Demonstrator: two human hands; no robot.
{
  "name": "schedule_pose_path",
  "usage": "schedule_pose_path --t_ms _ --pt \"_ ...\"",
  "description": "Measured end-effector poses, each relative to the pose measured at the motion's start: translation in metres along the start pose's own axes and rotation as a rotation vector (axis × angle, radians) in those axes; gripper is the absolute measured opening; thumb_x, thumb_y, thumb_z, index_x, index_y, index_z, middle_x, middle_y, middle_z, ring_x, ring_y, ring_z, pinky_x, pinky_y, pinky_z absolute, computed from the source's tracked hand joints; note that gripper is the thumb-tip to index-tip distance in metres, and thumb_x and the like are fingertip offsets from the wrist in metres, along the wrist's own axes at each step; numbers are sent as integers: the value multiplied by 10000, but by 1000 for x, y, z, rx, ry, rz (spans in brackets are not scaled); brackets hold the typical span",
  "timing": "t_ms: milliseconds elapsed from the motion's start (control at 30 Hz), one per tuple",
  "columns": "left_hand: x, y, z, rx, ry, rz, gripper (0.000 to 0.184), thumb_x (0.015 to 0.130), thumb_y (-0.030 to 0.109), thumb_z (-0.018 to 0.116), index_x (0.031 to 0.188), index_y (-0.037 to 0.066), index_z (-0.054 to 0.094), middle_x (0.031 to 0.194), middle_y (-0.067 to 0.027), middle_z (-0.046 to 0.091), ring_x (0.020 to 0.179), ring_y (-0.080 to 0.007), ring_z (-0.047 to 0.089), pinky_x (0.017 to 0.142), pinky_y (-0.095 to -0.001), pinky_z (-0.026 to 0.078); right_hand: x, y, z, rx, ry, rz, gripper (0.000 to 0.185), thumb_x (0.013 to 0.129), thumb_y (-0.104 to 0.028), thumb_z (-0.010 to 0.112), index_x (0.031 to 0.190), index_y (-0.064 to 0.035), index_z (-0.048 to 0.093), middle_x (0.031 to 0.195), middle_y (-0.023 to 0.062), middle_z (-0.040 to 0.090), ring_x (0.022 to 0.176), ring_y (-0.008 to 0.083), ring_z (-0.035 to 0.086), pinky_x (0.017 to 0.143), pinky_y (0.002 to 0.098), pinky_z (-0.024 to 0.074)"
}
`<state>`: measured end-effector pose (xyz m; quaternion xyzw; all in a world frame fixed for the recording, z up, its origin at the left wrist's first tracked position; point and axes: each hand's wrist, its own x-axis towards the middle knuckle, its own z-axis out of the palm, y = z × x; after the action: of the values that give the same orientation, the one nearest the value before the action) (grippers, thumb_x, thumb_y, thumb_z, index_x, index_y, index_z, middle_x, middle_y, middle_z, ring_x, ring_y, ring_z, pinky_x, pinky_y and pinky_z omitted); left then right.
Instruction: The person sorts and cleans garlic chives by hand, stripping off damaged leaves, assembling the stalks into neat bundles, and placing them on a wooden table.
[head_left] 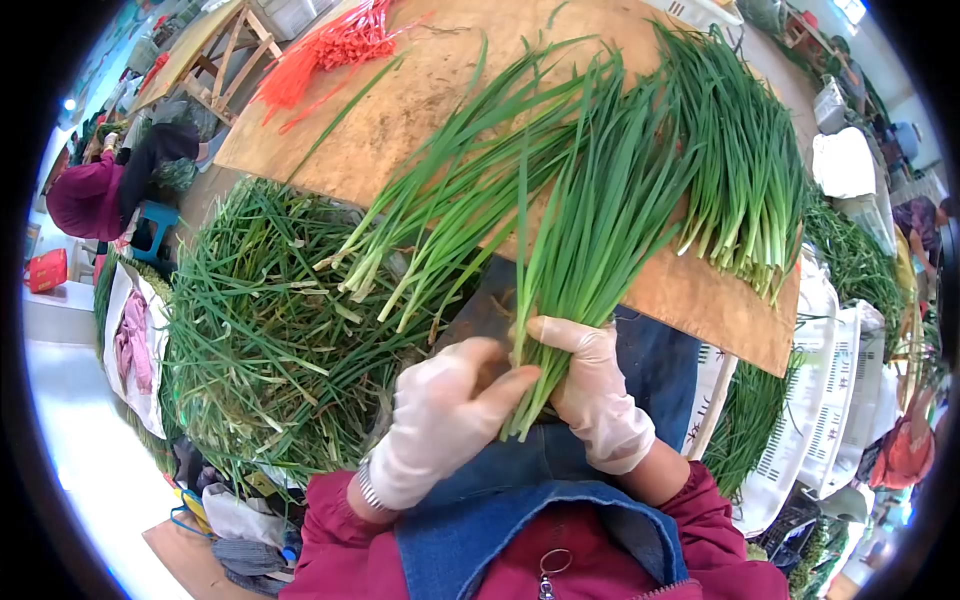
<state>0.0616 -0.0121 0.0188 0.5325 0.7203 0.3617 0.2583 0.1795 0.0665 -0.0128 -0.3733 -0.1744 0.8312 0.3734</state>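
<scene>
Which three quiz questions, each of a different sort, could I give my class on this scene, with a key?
1. Multiple choice: What does the right hand grip?
A) a blue stool
B) green stalks
C) a red bag

2. True or false: The left hand wears a glove.

3. Fill in the colour: The strips lying on the board are ____.

Key: 1 B; 2 true; 3 red.

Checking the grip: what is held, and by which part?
The right hand grips a bunch of leafy stalks near its lower end; the left hand touches it.
</scene>
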Motion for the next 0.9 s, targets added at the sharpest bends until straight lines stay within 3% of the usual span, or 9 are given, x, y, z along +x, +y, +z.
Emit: schedule_pose_path --t_ms 33,100,200,233,300,500,567,767,900 --pt "7 1 6 37 -70 -41 179 766 141 682 855 -3 622 684 -100 635 559 -186 597 545 -259 469 0 1 2 7 33 -26 153 726 6 613 874 29 587 745 116 616 603 207 597 577 316 514" --pt "10 -5 15 -116 -12 -119 137 796 108 641 859 -11 615 689 -111 634 558 -196 595 538 -264 462 1 1 6 28 95 -78 153 729 6 617 878 29 591 742 110 616 620 209 603 596 316 519" --pt "6 -10 18 -97 70 17 97 819 76 603 856 -14 611 685 -135 620 558 -195 590 523 -269 449 -1 -11 1 21 56 -25 179 731 -17 657 896 28 605 756 118 625 646 214 611 624 324 527" --pt "4 -6 21 -11 121 103 78 799 103 587 734 65 564 609 -143 549 521 -324 550 466 -392 426 0 -11 2 20 60 -24 183 731 -23 665 897 29 607 760 121 626 647 215 612 627 325 527" --pt "-1 -3 22 125 105 292 32 779 23 591 796 15 565 642 -142 552 545 -287 563 484 -354 434 -1 -12 8 -33 74 -25 183 731 -38 677 884 34 608 764 130 628 633 215 610 615 325 526" --pt "-15 -14 1 188 -114 282 65 747 61 573 789 45 526 604 -108 544 517 -298 559 468 -372 442 -2 -19 6 -11 144 60 165 716 8 649 857 67 586 725 129 602 618 223 609 602 353 540" --pt "-25 -38 -7 165 110 390 74 745 52 573 813 46 544 602 -109 545 510 -301 557 457 -374 438 2 -20 2 -14 129 15 169 718 13 640 862 78 577 722 128 592 620 226 607 580 362 542" --pt "12 -47 11 756 252 136 73 799 132 568 799 60 558 558 -66 541 454 -233 550 414 -333 419 2 -28 -2 31 77 29 171 715 38 606 871 100 570 768 141 588 657 222 604 599 365 539" --pt "21 -65 11 743 296 90 94 805 139 600 789 49 578 539 -95 544 442 -250 539 410 -327 420 7 -25 -15 135 -16 41 225 721 30 598 940 43 551 762 111 575 619 204 566 542 336 490"
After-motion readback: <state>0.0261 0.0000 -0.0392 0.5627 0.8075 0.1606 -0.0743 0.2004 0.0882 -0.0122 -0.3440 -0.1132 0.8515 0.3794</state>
